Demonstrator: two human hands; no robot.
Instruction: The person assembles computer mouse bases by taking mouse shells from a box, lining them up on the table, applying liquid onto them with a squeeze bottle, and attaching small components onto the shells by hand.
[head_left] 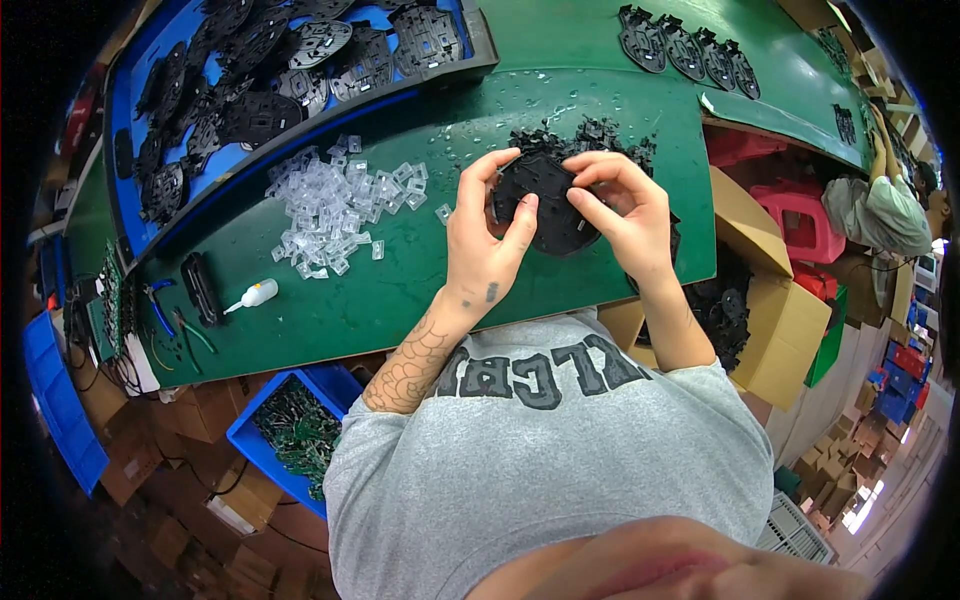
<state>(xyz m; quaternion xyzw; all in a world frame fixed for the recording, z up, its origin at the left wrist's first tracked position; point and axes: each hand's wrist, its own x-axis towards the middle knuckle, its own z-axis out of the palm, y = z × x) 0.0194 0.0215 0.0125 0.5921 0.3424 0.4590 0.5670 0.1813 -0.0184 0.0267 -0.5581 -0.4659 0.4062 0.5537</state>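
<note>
Housing (pixel 552 214), black and round, is just nearer you than the small black parts (pixel 612 135); your left hand (pixel 479 232), half curled, grips it; your right hand (pixel 638 212), nearly pinched, is at its edge, contents unclear; fitting seems underway; the next move likely calls for steady support and precise pressing
</note>
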